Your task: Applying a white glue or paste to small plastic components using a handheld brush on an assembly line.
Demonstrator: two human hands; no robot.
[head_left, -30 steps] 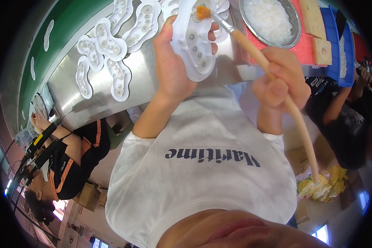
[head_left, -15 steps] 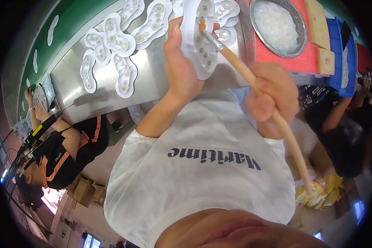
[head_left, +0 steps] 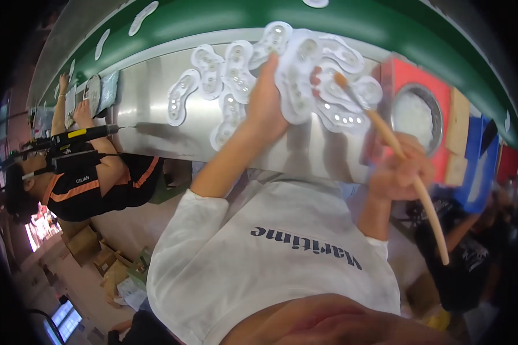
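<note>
The big shiny table (head_left: 147, 109) stretches left of the bowl (head_left: 436, 123). There, the left hand (head_left: 269, 103) grips a white tray (head_left: 298, 86), hollows showing, likely for easy reach. Beside the bowl, the right hand (head_left: 403, 172) grips a brush (head_left: 385, 130), maybe to steer it.

A factory workshop, by the look of it: a green belt (head_left: 224, 26) carrying slim white pieces (head_left: 143, 18) along the top, a metal worktop (head_left: 147, 106) spread with white moulded parts (head_left: 183, 98), a co-worker (head_left: 95, 179) at left, cardboard boxes (head_left: 83, 244) lower left
</note>
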